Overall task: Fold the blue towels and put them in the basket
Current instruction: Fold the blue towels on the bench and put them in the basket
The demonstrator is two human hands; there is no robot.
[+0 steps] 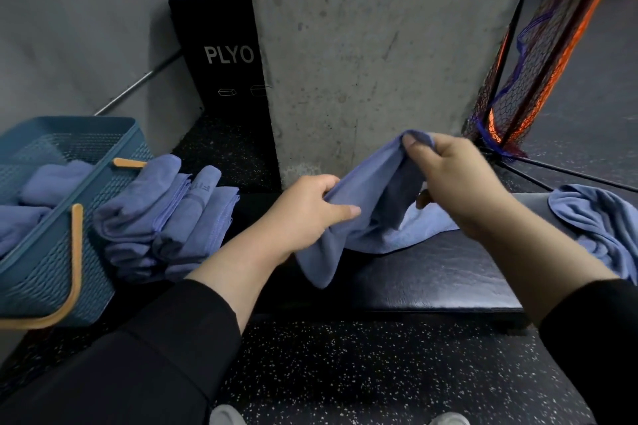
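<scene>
Here the padded desk (pixel 431 272) carries the work, with the basket (pixel 51 217) at its left end already holding some folded towels and a stack of folded towels (pixel 165 217) just beside it. The towel in hand (pixel 373 203) is raised over the desk, its lower part trailing on the pad, and a crumpled towel (pixel 600 221) waits at the right. The left hand (pixel 310 207) and right hand (pixel 452 179) each pinch its top edge; I would match the corners and pull the edge taut before laying it flat.

Counts by kind.
One basket (pixel 103 190); two hands, left (pixel 307 210) and right (pixel 459 183); one held towel (pixel 376 183); one crumpled towel (pixel 600 217); one folded pile (pixel 165 217), number unclear.
</scene>
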